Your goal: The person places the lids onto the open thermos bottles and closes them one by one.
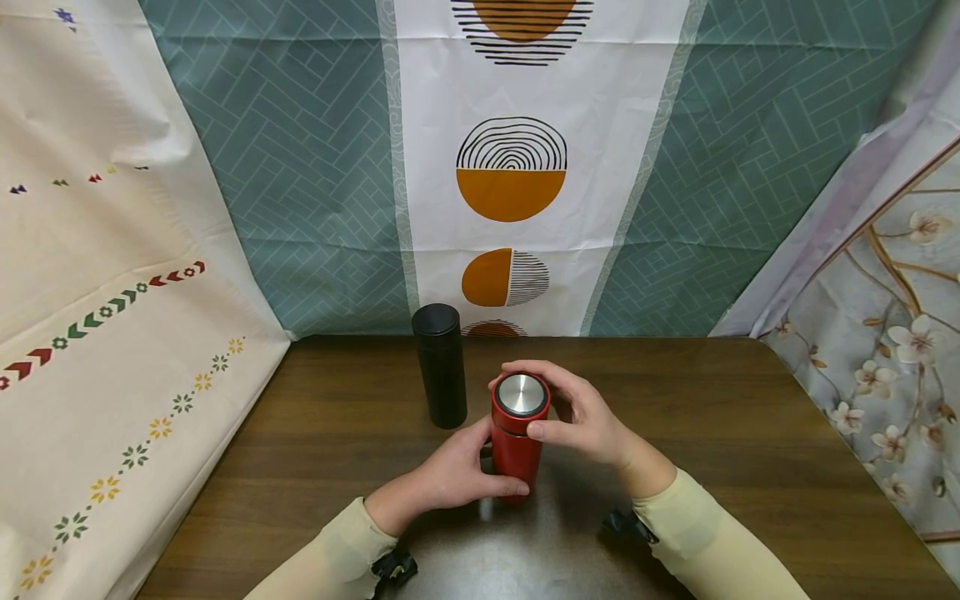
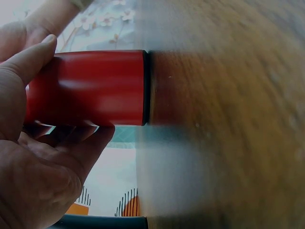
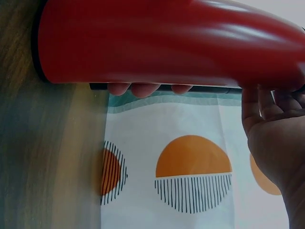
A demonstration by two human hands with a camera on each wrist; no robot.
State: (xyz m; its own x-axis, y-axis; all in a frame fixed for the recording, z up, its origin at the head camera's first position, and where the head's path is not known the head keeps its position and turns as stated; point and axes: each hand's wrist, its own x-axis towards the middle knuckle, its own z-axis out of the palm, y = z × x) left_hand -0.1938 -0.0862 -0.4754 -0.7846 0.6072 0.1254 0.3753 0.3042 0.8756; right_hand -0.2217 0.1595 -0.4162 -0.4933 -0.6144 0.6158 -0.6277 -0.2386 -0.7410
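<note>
My left hand (image 1: 461, 477) is wrapped round the lower part of the red flask (image 1: 517, 454) and my right hand (image 1: 588, 415) round its top, by the silver lid (image 1: 521, 394), with most far fingers hidden behind it in the head view. The right wrist view cuts off its upper end. It stands upright on the table (image 1: 712, 433), the black bottle (image 1: 444, 379) near on its left, more room toward the right edge.

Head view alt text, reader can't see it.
A person's left hand holds a silver-topped red flask by its lower body, right hand gripping near its top, at a wooden table. A black flask stands behind, to the left, before patterned cloth.
</note>
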